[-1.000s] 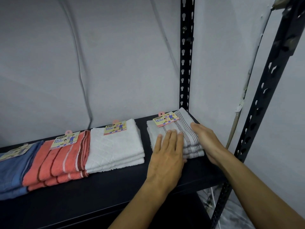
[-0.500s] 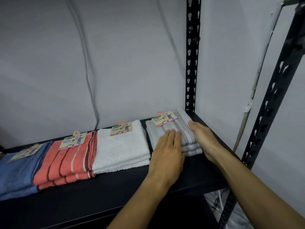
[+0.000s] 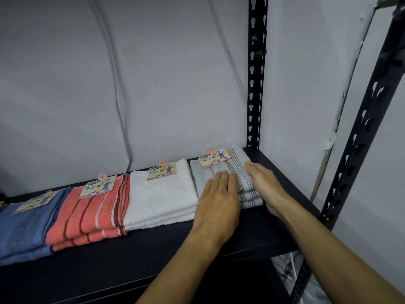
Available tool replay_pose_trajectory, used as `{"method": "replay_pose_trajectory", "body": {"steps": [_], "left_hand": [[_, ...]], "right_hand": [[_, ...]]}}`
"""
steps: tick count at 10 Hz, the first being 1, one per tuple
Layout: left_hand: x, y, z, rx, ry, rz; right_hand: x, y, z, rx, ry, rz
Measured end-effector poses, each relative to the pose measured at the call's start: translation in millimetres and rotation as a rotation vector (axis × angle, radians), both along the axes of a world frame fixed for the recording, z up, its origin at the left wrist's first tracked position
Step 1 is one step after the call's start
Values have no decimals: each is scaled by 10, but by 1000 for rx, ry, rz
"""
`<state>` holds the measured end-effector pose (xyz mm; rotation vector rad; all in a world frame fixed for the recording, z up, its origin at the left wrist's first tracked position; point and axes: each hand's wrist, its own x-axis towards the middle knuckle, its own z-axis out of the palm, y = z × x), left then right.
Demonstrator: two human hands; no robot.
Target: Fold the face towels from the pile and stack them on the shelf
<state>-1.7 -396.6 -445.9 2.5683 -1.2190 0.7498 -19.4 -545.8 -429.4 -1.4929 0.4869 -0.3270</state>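
Pale grey wall [image 3: 153, 84] with cable [image 3: 118, 102]; white tangle [image 3: 289, 273] below, unclear.

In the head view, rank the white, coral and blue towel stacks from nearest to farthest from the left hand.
From the left hand:
1. White towel stack, just to its left.
2. Coral towel stack, further left, mid-shelf.
3. Blue towel stack, at the far left edge.

My left hand [image 3: 217, 202] has slid slightly back along the top of the grey striped towel stack [image 3: 228, 178], so more of the stripes shows beyond my fingertips. My right hand [image 3: 265, 187], once angled at the corner, now lies flat along the stack's right edge.
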Motion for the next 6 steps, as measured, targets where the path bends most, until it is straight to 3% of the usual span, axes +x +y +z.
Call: {"method": "replay_pose_trajectory", "body": {"steps": [4, 5, 6], "left_hand": [[-8, 26, 27, -37, 30, -42], [-126, 106, 132, -86, -29, -87], [-520, 409, 59, -229, -92, -209]], "right_hand": [[-20, 15, 5, -79, 35, -1], [-121, 26, 89, -456, -53, -178], [-634, 262, 102, -671, -278, -458]]}}
